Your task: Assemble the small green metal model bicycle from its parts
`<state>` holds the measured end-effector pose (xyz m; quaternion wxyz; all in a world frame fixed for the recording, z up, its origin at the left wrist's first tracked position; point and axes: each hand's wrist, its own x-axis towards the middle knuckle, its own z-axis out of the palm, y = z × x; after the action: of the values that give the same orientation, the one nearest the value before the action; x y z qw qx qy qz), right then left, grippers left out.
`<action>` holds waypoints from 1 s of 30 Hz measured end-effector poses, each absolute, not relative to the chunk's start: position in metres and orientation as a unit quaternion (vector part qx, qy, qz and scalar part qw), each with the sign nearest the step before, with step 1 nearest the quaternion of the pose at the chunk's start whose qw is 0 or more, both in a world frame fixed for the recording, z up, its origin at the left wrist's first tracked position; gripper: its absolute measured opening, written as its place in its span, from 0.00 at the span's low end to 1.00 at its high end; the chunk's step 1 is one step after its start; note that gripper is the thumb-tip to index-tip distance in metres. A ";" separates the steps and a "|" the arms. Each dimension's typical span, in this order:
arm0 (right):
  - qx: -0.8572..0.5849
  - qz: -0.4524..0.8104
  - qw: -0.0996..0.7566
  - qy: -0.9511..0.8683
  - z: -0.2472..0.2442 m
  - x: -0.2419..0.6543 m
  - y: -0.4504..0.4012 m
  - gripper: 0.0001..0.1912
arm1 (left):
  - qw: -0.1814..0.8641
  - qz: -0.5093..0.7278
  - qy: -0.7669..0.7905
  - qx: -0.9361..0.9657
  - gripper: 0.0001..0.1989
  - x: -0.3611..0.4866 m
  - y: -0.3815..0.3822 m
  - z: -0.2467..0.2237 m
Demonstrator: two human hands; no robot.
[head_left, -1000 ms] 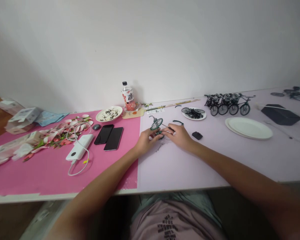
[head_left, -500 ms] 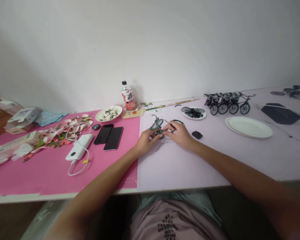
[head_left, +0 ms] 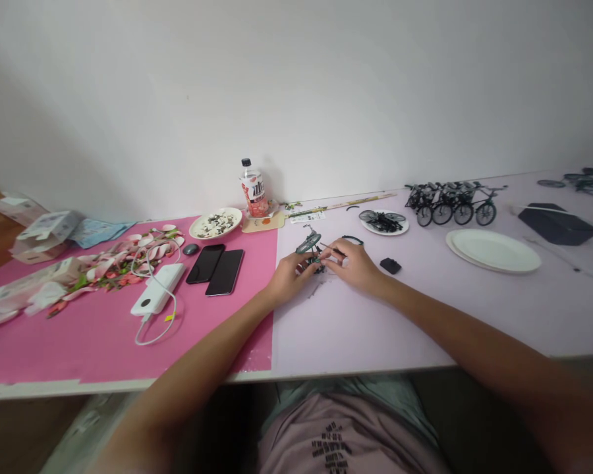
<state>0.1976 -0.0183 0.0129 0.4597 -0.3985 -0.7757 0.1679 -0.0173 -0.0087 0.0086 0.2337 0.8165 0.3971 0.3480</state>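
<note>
Looking down through the head view, and finding the action near the middle of the desk (head_left: 425, 322); holding a small model bicycle (head_left: 308, 243) over the pale lilac side, just right of the pink sheet (head_left: 227, 345); pinching its lower part between thumb and fingers of the left hand (head_left: 284, 280), with a dark green wheel (head_left: 304, 247) showing tilted above the fingers; being unable to tell whether anything below is touching the desk; gripping a thin dark rod (head_left: 327, 247), tool-like by the look of it, in the right hand (head_left: 356, 266), with thumb and fingers pressing together right beside the bicycle; not making out the exact contact there, with fingers hiding so much!

Judging the handling now: probably dealing with something very light, stiff in the frame, perhaps a little slick; likely risking a bend at the fine spokes and at the slender bar (head_left: 310, 229) sticking up past the wheel; sensibly holding low, at the compact part beneath, and sparing rim and spokes any squeeze; calling for a steady, gentle pinch; spotting off to the right a plate (head_left: 400, 230) of black parts (head_left: 386, 221) and a row of similar bicycles (head_left: 452, 204), standing upright, looking every bit as spindly!
</note>
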 end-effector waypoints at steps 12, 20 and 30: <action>-0.383 0.172 0.442 -0.792 0.017 0.198 -0.022 0.04 | 0.230 0.342 0.392 0.823 0.21 -0.018 -0.009 0.008; -0.375 0.185 0.432 -0.799 0.016 0.197 -0.024 0.15 | 0.235 0.345 0.389 0.821 0.20 -0.018 -0.008 0.006; -0.368 0.186 0.435 -0.801 0.020 0.196 -0.027 0.18 | 0.239 0.340 0.393 0.820 0.19 -0.017 -0.009 0.009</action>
<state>0.1960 -0.0271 0.0199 0.4346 -0.3678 -0.8007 0.1862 -0.0171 -0.0093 0.0093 0.2390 0.8205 0.3930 0.3395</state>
